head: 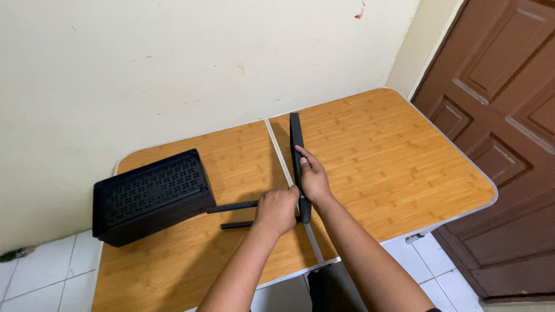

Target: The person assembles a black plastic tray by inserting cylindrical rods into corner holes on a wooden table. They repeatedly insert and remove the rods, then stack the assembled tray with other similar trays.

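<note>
A flat black panel (296, 136) stands on its long edge along the centre seam of a wooden folding table (393, 156). My right hand (314, 179) grips the panel near its lower end, fingers laid along its side. My left hand (277, 211) is closed around the end of a thin black rod (231, 207) right beside the panel. A second black rod (236, 225) lies on the table just below it. A black perforated box-shaped part (150, 196) rests tilted at the left, at the far end of the upper rod.
The table stands against a cream wall (173, 69). A brown panelled door (503, 133) is at the right. White floor tiles (40, 277) show at the lower left and under the table's front edge.
</note>
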